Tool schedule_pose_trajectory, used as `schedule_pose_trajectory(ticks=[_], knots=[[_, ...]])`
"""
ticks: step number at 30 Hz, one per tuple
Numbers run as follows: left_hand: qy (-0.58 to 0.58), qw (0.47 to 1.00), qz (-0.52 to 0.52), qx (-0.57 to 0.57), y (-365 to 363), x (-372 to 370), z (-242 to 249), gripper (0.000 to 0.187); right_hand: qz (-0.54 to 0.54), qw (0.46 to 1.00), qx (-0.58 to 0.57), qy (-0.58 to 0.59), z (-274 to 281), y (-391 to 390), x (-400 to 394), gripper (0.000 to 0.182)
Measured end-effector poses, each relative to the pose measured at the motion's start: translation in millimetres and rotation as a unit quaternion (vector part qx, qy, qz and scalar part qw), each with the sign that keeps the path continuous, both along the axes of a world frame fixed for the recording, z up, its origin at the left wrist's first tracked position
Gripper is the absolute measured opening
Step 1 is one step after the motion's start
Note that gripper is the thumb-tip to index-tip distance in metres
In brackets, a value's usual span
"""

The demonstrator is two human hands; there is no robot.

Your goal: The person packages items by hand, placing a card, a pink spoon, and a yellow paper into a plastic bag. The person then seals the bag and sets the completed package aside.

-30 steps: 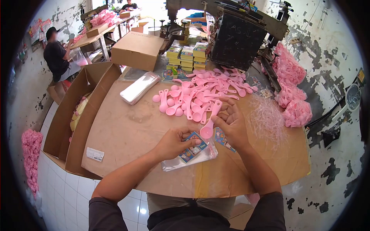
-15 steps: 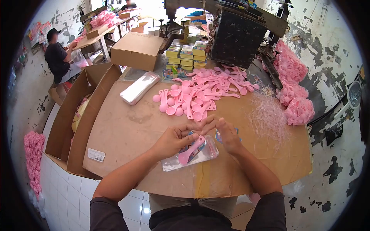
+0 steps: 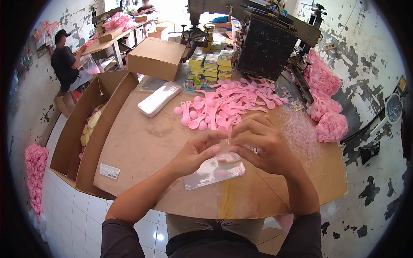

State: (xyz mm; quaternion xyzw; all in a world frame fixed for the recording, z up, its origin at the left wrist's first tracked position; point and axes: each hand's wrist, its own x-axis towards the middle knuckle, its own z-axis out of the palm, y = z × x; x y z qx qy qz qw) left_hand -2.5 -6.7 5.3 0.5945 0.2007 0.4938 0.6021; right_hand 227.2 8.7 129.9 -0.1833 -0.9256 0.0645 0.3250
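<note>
My left hand (image 3: 195, 152) and my right hand (image 3: 262, 144) meet above the table, fingertips pinched at the top of a clear plastic bag (image 3: 225, 151). Something pale pink shows through the plastic below the fingertips. Under the hands lies a stack of flat clear bags (image 3: 200, 177) on the cardboard-covered table (image 3: 142, 146). Part of a printed card (image 3: 255, 150) peeks out behind my right fingers. Just beyond the hands spreads a heap of pink plastic measuring spoons (image 3: 213, 112).
Another bundle of clear bags (image 3: 159, 99) lies at the left. Stacked cards (image 3: 211, 62), a closed carton (image 3: 155, 56) and a black machine box (image 3: 266, 47) stand behind. Plastic strands (image 3: 299, 133) and pink bagged bundles (image 3: 331, 127) are at right. A person (image 3: 64, 62) works far left.
The pink spoon that lay tilted over the card and bags is no longer plainly visible. My right hand has turned inward, its fingers closing near my left fingertips.
</note>
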Motion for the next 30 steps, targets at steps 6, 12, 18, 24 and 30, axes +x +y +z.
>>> schedule_pose_trajectory(ticks=[6, 12, 18, 24, 30], knots=[[0.081, 0.990, 0.070, 0.087, -20, 6, 17, 0.039, -0.077, 0.993, -0.088, 0.029, -5, -4, -8, 0.011], [0.050, 0.992, 0.109, 0.025, -15, 10, 13, 0.030, -0.083, 0.990, -0.106, 0.049, -20, 2, -13, 0.014], [0.069, 0.985, 0.156, -0.017, -13, 7, 9, 0.027, -0.093, 0.987, 0.117, 0.052, -33, 4, -22, 0.020], [0.129, 0.966, 0.219, 0.056, -15, 12, 2, 0.029, -0.086, 0.974, 0.207, -0.012, -47, 6, -34, 0.024], [0.235, 0.926, 0.245, 0.163, -18, 11, 6, 0.033, -0.103, 0.958, 0.256, -0.084, -48, 12, -35, 0.022]])
